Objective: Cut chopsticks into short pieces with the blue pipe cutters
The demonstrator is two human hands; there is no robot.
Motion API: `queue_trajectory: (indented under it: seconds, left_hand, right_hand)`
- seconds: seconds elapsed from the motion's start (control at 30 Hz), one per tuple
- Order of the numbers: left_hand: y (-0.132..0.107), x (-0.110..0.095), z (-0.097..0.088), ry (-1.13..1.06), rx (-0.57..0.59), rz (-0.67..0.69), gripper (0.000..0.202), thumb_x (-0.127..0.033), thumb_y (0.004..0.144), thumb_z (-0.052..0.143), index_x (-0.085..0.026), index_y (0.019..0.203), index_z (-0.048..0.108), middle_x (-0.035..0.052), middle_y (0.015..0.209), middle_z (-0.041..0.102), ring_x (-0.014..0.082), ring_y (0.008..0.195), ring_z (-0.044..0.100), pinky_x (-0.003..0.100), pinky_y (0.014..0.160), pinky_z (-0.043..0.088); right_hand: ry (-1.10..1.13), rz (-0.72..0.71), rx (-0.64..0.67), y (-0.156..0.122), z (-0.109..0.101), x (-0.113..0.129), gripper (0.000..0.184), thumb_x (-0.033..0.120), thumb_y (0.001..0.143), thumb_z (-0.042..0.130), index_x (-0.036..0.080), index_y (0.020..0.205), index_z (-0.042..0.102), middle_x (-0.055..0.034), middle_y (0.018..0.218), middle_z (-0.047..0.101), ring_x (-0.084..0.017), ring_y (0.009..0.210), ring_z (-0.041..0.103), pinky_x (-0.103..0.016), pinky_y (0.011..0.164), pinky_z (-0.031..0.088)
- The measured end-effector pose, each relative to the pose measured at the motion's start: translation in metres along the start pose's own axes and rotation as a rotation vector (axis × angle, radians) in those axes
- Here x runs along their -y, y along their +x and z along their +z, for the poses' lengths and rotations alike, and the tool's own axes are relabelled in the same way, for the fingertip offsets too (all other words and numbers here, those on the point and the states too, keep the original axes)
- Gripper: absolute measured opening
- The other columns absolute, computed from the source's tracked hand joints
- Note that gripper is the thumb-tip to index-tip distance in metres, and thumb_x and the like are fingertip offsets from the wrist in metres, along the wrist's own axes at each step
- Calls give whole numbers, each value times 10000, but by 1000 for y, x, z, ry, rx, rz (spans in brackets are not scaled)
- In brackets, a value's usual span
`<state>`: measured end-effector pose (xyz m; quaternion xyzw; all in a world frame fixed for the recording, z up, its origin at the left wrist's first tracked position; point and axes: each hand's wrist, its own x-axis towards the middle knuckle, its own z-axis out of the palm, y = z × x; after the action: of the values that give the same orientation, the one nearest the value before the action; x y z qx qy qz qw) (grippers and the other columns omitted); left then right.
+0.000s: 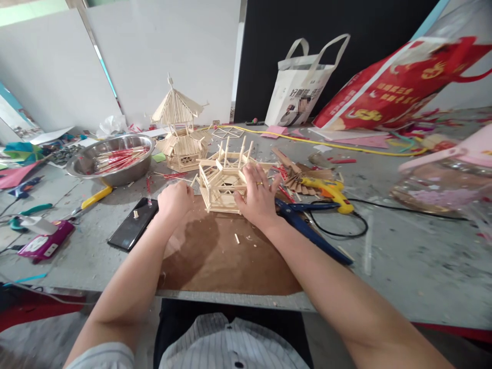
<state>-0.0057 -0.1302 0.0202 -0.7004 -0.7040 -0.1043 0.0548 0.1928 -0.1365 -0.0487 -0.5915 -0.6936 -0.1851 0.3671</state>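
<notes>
A six-sided model frame (225, 187) of pale wooden sticks stands on a brown board (230, 256), with several thin posts rising from its top. My right hand (257, 189) grips its right side, thumb at the front and fingers over the top edge. Just left of the frame, my left hand (175, 201) is closed in a pinch. A short wooden stick (194, 180) pokes out from its fingertips, close to the frame's left corner. One small stick piece (237, 239) lies on the board. A taller stick pavilion (180, 128) with a pointed roof stands behind.
Left of the board lie a black phone (132, 225) and a steel bowl (115, 159) of red-and-pale sticks. A purple power adapter (46, 241) sits farther left. At right are blue-handled cutters (311, 230) and a yellow glue gun (330, 192) with a black cord. Bags (300, 89) stand behind.
</notes>
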Motion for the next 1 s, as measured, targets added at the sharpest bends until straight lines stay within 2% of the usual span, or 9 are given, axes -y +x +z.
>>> queue_trajectory:
  seconds: [0.23, 0.47, 0.83, 1.0]
  left_hand:
    - [-18, -8, -10, -172, -199, 150, 317, -356, 820, 338, -209, 827, 619, 51, 767, 673, 193, 739, 617, 257, 614, 374]
    - [-16, -13, 5, -205, -208, 248, 324, -358, 824, 354, -237, 848, 653, 34, 761, 689, 175, 713, 617, 248, 576, 329]
    - [-13, -13, 10, -255, -242, 272, 346, -389, 847, 349, -260, 922, 661, 20, 831, 696, 163, 757, 622, 234, 612, 361]
    - [-13, -16, 12, -233, -245, 211, 339, -382, 849, 355, -253, 933, 657, 26, 882, 692, 163, 809, 616, 234, 651, 376]
  right_hand:
    - [8, -7, -17, -1, 2, 0, 654, 263, 758, 439, 113, 1353, 213, -176, 1373, 332, -275, 1289, 240, -593, 1007, 41]
    - [-5, -6, -7, -1, 3, 0, 649, 271, 759, 434, 118, 1352, 221, -171, 1364, 348, -277, 1285, 246, -587, 1010, 31]
    - [-6, -23, 10, 0, 1, -1, 621, 276, 766, 413, 121, 1346, 250, -164, 1373, 337, -273, 1293, 227, -589, 1007, 12]
    - [-4, -25, 9, 0, 0, -1, 605, 283, 771, 411, 122, 1338, 275, -160, 1362, 360, -271, 1291, 235, -582, 1012, 10]
